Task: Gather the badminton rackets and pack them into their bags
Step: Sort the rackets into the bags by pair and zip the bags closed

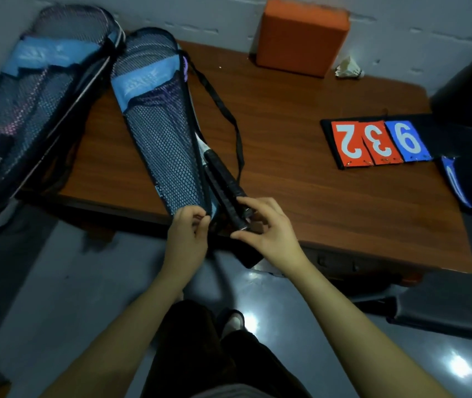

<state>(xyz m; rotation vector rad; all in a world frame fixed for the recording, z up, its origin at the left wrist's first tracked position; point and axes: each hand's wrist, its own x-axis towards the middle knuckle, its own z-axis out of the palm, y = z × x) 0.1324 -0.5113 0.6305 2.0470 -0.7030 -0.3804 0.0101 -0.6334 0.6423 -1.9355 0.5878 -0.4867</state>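
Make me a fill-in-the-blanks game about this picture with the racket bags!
1. The cards on the scoreboard show three digits, and the blue card shows ____.
2. The shuttlecock lies beside the ____ block.
3. The right hand holds the black racket handles at the open end of the mesh ____ that the left hand pinches.

Missing words: 9; orange; bag

What I can't make out from the head camera

The racket heads are veiled by the black-and-blue mesh racket bag on the brown wooden table, so I can't count them. A second mesh bag runs off the left edge. My right hand covers the black wrapped handle ends. Dark objects at right are cropped and unidentifiable.
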